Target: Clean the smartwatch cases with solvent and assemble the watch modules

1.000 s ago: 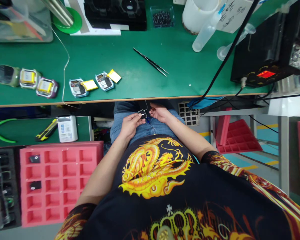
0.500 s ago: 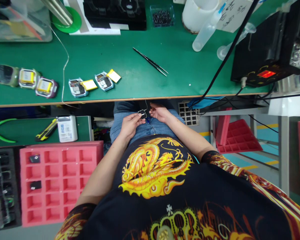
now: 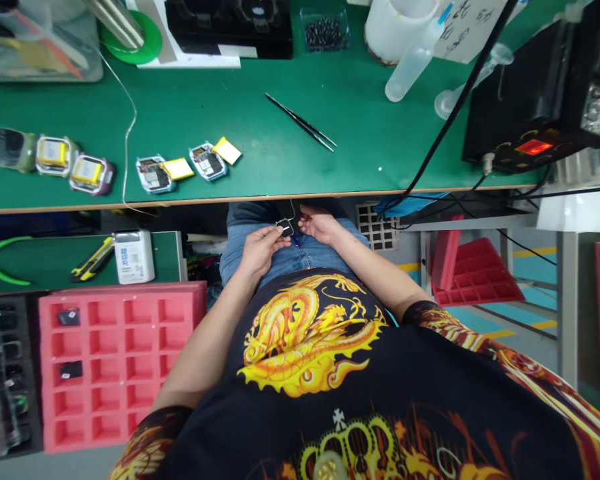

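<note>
Over my lap, below the edge of the green bench, my left hand pinches a small black part with a thin pale wire around it. My right hand is just to the right of the part, its fingers curled; whether they hold anything is too small to tell. On the bench lie two opened watch bodies with yellow batteries beside them. Black tweezers lie further right.
More watch bodies sit at the bench's left. A pink foam tray, a yellow cutter and green-handled pliers are at lower left. A black box with a red display and hanging cables stand at right.
</note>
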Tool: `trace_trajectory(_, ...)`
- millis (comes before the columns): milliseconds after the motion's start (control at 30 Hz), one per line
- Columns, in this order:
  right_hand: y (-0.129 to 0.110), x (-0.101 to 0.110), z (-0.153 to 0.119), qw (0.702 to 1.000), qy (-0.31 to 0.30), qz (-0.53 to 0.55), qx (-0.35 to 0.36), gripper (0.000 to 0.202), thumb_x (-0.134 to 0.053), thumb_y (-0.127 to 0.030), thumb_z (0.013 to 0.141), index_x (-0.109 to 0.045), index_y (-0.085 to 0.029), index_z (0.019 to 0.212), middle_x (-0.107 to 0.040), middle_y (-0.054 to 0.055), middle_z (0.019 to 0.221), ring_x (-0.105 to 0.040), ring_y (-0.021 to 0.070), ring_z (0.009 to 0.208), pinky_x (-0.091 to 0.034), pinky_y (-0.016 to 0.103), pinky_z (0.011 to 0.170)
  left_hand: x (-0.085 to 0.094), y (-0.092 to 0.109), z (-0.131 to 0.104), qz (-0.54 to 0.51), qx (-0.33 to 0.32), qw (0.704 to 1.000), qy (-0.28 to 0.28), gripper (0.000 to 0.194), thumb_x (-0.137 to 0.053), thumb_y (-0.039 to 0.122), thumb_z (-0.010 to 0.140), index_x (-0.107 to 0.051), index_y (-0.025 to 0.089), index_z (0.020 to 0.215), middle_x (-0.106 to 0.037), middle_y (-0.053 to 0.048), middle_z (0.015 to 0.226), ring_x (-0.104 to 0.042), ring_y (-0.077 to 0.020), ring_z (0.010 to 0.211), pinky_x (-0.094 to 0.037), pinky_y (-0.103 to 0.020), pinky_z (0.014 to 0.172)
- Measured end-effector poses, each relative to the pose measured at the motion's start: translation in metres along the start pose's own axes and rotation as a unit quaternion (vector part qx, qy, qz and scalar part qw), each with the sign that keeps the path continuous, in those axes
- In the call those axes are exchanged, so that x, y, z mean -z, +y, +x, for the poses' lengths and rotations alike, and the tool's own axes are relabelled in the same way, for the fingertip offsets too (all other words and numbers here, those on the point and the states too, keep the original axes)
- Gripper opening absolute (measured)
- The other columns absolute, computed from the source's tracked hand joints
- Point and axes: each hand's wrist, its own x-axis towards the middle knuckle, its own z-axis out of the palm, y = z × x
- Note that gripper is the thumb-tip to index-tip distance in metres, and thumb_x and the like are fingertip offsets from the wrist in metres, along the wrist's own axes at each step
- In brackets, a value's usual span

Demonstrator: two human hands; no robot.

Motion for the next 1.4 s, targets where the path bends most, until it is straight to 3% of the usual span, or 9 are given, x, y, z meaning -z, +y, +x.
trace_trajectory(133,-0.0003,-0.0002,-0.0006,1.000,0.002,0.000,0.000,0.032,-0.075,-0.028,0.103,-0.055,-0.019,0.079,-0.058,-0.005,0.062,-0.058,0.0086,0.053,-0.045,0.020,0.049,0.0000,0.0001,0.0000,0.002,0.002,1.000,0.001,0.042,-0.100,0.040,0.069,-0.077,0.011,0.089,-0.075,-0.008,0.084,-0.075,-0.0188,0.075,-0.065,-0.033,0.074)
trace_trajectory(300,0.0000,0.0004,0.0004,1.000,0.003,0.001,0.001,0.031,-0.063,-0.023,0.109,-0.055,-0.018,0.079,-0.058,-0.005,0.062,-0.059,0.0087,0.053,-0.046,0.020,0.049,0.0001,0.0000,-0.0002,-0.003,0.002,1.000,0.001,0.043,-0.100,0.040,0.069,-0.077,0.010,0.090,-0.074,-0.008,0.084,-0.075,-0.0192,0.075,-0.065,-0.033,0.074)
trace_trajectory(500,0.0013,0.0020,0.0023,1.000,-0.002,0.001,0.000,0.032,-0.071,-0.027,0.105,-0.055,-0.019,0.078,-0.058,-0.005,0.062,-0.059,0.0088,0.053,-0.046,0.020,0.049,0.0006,-0.0007,0.0000,0.000,0.002,1.000,0.003,0.043,-0.100,0.040,0.069,-0.077,0.010,0.090,-0.074,-0.008,0.084,-0.075,-0.0191,0.075,-0.065,-0.034,0.075)
trace_trajectory(1233,0.0013,0.0026,0.0018,1.000,-0.009,-0.004,0.001,0.032,-0.066,-0.026,0.107,-0.055,-0.019,0.078,-0.058,-0.004,0.062,-0.059,0.0091,0.054,-0.046,0.020,0.049,0.0010,-0.0014,0.0013,0.005,-0.002,1.000,-0.002,0.042,-0.100,0.042,0.068,-0.078,0.012,0.088,-0.075,-0.007,0.083,-0.075,-0.0187,0.075,-0.065,-0.032,0.073)
trace_trajectory(1400,0.0011,-0.0003,0.0020,1.000,-0.002,-0.023,0.021,0.035,-0.077,-0.031,0.099,-0.051,-0.021,0.078,-0.054,-0.006,0.060,-0.054,0.0083,0.051,-0.043,0.019,0.048,0.0006,-0.0009,0.0007,0.007,0.001,1.000,0.004,0.042,-0.100,0.041,0.069,-0.077,0.012,0.088,-0.074,-0.007,0.084,-0.075,-0.0188,0.075,-0.065,-0.034,0.074)
